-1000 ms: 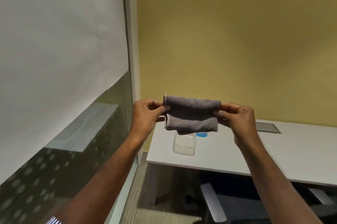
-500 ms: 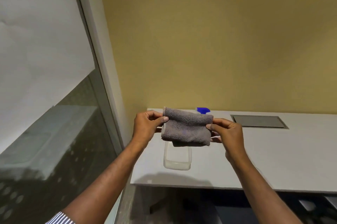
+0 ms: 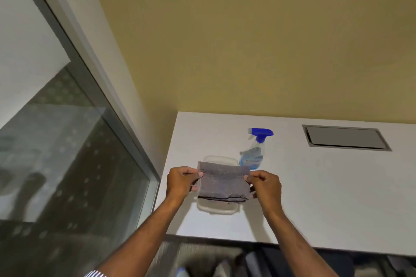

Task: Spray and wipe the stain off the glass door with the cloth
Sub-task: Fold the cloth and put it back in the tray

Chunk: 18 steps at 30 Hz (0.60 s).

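Head view | two hands: left hand, right hand, fingers pinching one cloth | one spray bottle | one clear tub

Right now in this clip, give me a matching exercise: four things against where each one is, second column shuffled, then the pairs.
Things:
1. grey cloth
2. spray bottle
3. clear container
4. glass door

Places:
A. on the left of the view, beside the desk
B. standing upright on the white desk, past the cloth
C. on the desk, right under the cloth
D. held folded between the left hand and right hand

Pairs: 1-D, 2-B, 3-C, 4-A
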### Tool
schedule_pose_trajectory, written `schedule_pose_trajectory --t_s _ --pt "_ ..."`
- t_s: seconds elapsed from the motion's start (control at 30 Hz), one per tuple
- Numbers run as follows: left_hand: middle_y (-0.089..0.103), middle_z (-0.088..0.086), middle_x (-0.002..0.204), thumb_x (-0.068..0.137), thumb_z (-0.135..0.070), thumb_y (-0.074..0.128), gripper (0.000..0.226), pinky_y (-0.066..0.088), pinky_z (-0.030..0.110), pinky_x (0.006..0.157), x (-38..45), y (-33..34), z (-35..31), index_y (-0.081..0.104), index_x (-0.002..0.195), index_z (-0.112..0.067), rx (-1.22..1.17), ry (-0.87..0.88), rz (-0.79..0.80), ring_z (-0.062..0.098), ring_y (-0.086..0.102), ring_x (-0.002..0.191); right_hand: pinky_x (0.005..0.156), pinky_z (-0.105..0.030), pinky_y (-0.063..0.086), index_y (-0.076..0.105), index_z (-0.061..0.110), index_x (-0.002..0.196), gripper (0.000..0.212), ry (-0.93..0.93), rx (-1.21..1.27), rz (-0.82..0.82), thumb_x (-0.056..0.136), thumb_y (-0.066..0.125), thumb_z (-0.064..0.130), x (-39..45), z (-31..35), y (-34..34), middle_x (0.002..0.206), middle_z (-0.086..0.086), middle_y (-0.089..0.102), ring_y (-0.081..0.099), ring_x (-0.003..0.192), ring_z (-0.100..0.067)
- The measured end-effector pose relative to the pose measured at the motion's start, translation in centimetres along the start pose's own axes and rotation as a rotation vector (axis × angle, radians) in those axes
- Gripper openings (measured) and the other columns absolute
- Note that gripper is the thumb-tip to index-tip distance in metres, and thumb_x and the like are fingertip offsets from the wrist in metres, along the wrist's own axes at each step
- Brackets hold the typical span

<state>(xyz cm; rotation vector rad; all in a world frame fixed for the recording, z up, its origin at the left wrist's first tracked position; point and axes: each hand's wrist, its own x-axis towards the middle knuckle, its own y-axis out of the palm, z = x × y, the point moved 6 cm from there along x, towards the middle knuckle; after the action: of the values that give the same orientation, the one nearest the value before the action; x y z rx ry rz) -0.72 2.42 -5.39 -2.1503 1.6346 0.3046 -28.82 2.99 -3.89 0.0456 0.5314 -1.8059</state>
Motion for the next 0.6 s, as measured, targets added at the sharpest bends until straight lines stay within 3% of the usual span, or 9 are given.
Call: schedule_pose_trajectory --t_s 0.13,0.23,0.37,0.47,0.6 --pt "0.079 0.009 0.083 0.082 -0.014 0.086 0.01 0.067 0.036 0.067 2.6 1.0 3.2 0.081 0.086 -0.006 0.142 -0.071 -0.03 0.029 0.076 0.076 0.067 -0.038 0.062 0.075 0.025 0.069 0.02 0.07 -0.155 -0.027 0.088 0.078 0.02 2.1 -3.3 2.0 0.061 0.008 0.073 0.07 0.061 -0.019" --pt "0.077 0.006 0.085 0.086 -0.022 0.084 0.014 0.066 0.038 0.075 4.2 1.6 5.0 0.08 0.088 -0.009 0.27 -0.095 -0.031 0.026 0.074 0.079 0.074 -0.037 0.063 0.074 0.024 0.077 0.017 0.138 -0.246 0.009 0.094 0.073 0.024 2.7 -5.5 3.3 0.074 0.007 0.073 0.07 0.07 -0.018" --pt "0.075 0.009 0.081 0.088 -0.022 0.081 0.015 0.064 0.04 0.078 5.6 1.8 6.9 0.077 0.081 -0.009 0.361 -0.108 0.01 0.026 0.071 0.077 0.071 -0.035 0.056 0.07 0.018 0.071 0.022 0.162 -0.306 0.034 0.093 0.066 0.018 3.4 -7.2 4.2 0.073 0.0 0.071 0.069 0.072 -0.024" --pt "0.075 0.012 0.082 0.089 -0.023 0.079 0.019 0.06 0.036 0.075 6.2 1.8 7.8 0.078 0.084 -0.005 0.405 -0.102 0.017 0.024 0.07 0.075 0.068 -0.029 0.047 0.068 0.014 0.077 0.023 0.151 -0.374 0.023 0.098 0.063 0.02 3.6 -7.5 4.9 0.078 -0.001 0.069 0.065 0.075 -0.022" --pt "0.076 0.009 0.09 0.09 -0.028 0.079 0.026 0.053 0.026 0.074 6.5 2.3 8.0 0.08 0.093 -0.002 0.498 -0.023 0.021 0.022 0.069 0.08 0.075 -0.032 0.054 0.065 0.018 0.084 0.015 0.101 -0.449 -0.023 0.098 0.066 0.024 3.8 -7.4 5.4 0.082 0.001 0.068 0.063 0.076 -0.016"
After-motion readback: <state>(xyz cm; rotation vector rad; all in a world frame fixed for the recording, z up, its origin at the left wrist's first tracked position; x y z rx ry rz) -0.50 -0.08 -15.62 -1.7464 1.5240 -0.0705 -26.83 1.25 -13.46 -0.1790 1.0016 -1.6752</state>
